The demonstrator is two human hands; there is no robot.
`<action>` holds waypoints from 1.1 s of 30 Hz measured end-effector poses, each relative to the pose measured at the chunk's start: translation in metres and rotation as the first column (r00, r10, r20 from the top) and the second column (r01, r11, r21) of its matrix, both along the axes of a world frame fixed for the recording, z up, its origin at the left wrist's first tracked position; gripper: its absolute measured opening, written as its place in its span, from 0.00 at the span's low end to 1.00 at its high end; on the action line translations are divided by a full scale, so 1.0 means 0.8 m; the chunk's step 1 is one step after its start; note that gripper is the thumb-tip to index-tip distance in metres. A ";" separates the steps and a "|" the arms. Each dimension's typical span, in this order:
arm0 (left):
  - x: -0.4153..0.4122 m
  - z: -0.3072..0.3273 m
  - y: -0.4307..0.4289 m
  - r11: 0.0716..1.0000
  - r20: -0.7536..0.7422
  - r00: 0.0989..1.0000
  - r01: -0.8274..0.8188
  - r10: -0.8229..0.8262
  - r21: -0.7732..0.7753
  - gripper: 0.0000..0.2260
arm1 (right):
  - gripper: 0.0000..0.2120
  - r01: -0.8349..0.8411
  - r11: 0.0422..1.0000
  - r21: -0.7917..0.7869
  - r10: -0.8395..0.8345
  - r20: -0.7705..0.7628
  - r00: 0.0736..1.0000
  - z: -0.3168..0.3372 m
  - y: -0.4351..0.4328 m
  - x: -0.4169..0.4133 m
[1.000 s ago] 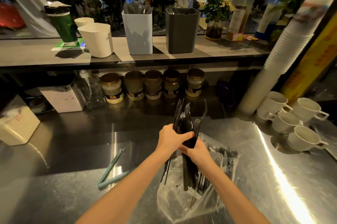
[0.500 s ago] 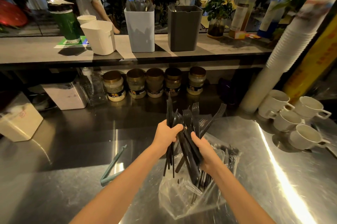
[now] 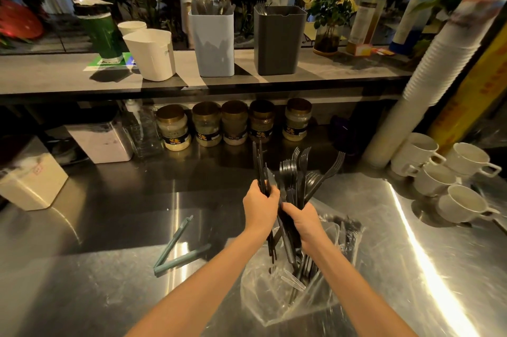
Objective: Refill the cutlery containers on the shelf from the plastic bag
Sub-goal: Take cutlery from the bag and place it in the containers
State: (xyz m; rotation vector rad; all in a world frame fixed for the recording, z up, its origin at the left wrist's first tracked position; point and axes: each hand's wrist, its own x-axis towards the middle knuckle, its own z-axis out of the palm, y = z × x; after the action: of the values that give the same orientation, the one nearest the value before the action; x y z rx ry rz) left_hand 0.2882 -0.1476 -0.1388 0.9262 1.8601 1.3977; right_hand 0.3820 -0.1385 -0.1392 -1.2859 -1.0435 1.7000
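Note:
My left hand [image 3: 260, 209] grips a thin bunch of black plastic knives [image 3: 260, 169] that stands upright. Beside it, my right hand [image 3: 304, 222] holds a fanned bundle of black forks and spoons [image 3: 301, 174]. Both bundles hang over the clear plastic bag [image 3: 323, 290] lying on the steel counter [image 3: 109, 268], with more black cutlery still inside it. On the shelf [image 3: 55, 73] above stand a white container [image 3: 152, 54], a light blue container [image 3: 212, 43] with grey cutlery showing at its top, and a dark grey container [image 3: 277, 40].
A teal bag clip [image 3: 175, 251] lies on the counter left of the bag. Several white cups [image 3: 439, 172] sit at the right, next to a tall leaning stack of paper cups [image 3: 428, 73]. Jars [image 3: 233, 124] line up under the shelf. A person in white stands beyond the shelf.
The one bundle has been split between my hands, the forks fanning out to the right. The view has tilted slightly, and the person behind the shelf has walked to the right.

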 end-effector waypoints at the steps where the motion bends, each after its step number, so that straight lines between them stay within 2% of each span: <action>1: 0.003 0.000 0.001 1.000 0.003 1.000 -0.017 0.017 -0.004 0.04 | 0.02 0.008 1.000 0.024 -0.008 0.019 1.000 0.000 0.000 0.000; 5: 0.001 0.001 0.004 0.999 0.004 0.999 -0.044 0.044 0.010 0.06 | 0.03 0.010 0.997 0.076 -0.016 0.073 0.997 0.004 0.001 0.003; 9: -0.008 0.003 -0.001 0.999 0.046 0.999 0.000 -0.002 0.049 0.06 | 0.04 0.031 0.999 -0.015 -0.031 -0.002 1.000 0.001 0.004 0.012; 12: -0.016 0.006 -0.002 0.998 0.210 0.977 -0.036 0.025 0.047 0.05 | 0.04 -0.001 0.996 -0.089 -0.014 -0.168 0.986 -0.001 0.010 0.022; 15: -0.027 0.012 0.002 0.995 0.457 0.885 -0.094 0.093 -0.020 0.04 | 0.05 -0.094 0.992 -0.084 0.067 -0.285 0.956 0.002 0.014 0.034; 18: -0.044 0.015 0.009 0.990 0.646 0.750 -0.119 0.141 -0.079 0.05 | 0.06 -0.108 0.993 -0.058 0.088 -0.277 0.957 0.006 0.014 0.039; 20: -0.052 0.017 0.014 0.989 0.688 0.713 -0.134 0.135 -0.056 0.04 | 0.06 -0.069 0.996 -0.056 0.058 -0.169 0.984 0.006 0.011 0.034; 22: -0.053 0.023 0.018 0.986 0.703 0.702 -0.166 0.112 0.008 0.04 | 0.05 0.044 0.997 -0.068 -0.044 -0.001 0.999 0.004 0.004 0.020; 24: -0.048 0.030 0.021 0.978 0.702 0.709 -0.190 0.076 0.086 0.10 | 0.10 0.207 0.975 -0.078 -0.201 0.083 0.976 0.000 -0.002 0.002; 26: -0.042 0.040 0.021 0.965 0.594 0.803 -0.181 0.035 0.188 0.14 | 0.16 0.344 0.934 -0.092 -0.338 0.079 0.938 -0.003 -0.004 -0.013; 29: -0.037 0.057 0.015 0.921 0.338 0.940 -0.167 0.041 0.353 0.10 | 0.21 0.477 0.868 -0.138 -0.471 0.074 0.879 0.000 0.000 -0.023; 31: -0.029 0.072 0.011 0.878 0.274 0.959 -0.193 0.075 0.437 0.05 | 0.21 0.524 0.830 -0.193 -0.523 0.063 0.850 0.003 0.002 -0.028; 33: -0.017 0.082 0.011 0.844 0.279 0.955 -0.232 0.102 0.484 0.05 | 0.21 0.548 0.798 -0.250 -0.552 0.062 0.832 0.008 0.003 -0.034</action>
State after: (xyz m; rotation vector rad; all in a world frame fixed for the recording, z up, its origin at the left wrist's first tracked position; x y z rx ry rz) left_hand 0.2745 -0.1392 -0.0728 0.7947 1.4290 2.0812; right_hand 0.3545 -0.1363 -0.1329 -1.5538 -0.3701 1.4047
